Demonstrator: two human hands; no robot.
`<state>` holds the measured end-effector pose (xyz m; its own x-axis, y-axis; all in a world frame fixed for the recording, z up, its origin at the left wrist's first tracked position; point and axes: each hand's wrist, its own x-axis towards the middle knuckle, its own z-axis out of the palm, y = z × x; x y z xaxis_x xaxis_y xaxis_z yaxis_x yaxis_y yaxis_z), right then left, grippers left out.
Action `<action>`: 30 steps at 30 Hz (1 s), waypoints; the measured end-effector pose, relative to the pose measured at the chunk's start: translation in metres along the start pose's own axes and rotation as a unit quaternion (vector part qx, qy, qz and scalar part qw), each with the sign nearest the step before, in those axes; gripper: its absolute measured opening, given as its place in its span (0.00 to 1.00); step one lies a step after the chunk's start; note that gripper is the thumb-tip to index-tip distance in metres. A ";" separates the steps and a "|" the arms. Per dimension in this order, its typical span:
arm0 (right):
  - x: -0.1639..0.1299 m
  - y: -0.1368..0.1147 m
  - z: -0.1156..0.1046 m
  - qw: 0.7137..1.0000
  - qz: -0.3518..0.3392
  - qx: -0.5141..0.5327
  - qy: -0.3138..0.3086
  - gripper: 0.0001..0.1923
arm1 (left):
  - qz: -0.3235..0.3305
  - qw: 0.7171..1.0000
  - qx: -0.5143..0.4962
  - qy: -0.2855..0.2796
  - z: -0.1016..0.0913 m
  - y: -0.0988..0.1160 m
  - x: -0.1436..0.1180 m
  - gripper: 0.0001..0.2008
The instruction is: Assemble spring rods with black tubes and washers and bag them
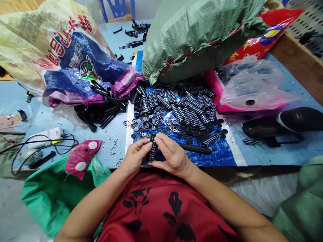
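Hands: left hand (135, 155) and right hand (171, 155) meet at lower centre, both pinched on one studded roller (152, 150)
Roller axis: near upright, top tipped slightly away; left fingers at its left side, right fingers over top and right side; both equally near
Table edge: just beneath the wrists
Loose discs: small washers (141, 126) just beyond the fingertips, on the blue sheet (222, 153)
Farther: finished rollers (186, 107) heaped mid-frame; black rods (103, 111) centre left; green sack (202, 37) blocks the top

Blue table (290, 151) under sacks (202, 37), black parts (186, 111).
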<state>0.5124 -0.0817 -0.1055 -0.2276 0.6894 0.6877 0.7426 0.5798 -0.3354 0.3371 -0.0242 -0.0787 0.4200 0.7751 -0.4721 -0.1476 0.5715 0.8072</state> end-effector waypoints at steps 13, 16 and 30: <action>-0.048 0.028 -0.027 0.967 0.113 -0.201 -0.108 0.08 | 0.211 0.826 0.521 0.037 -0.073 0.010 0.001 0.14; -0.039 0.017 -0.028 0.985 0.105 -0.120 -0.063 0.09 | 0.135 0.809 0.572 0.010 -0.081 0.021 0.010 0.17; 0.000 -0.017 -0.008 0.997 -0.010 0.047 -0.054 0.12 | 0.040 0.844 0.531 -0.066 -0.082 0.033 0.034 0.26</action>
<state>0.5050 -0.0949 -0.0949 -0.3130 0.7170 0.6228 0.6761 0.6288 -0.3840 0.2735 0.0430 -0.0971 0.5537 0.7228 -0.4135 0.6758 -0.0998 0.7303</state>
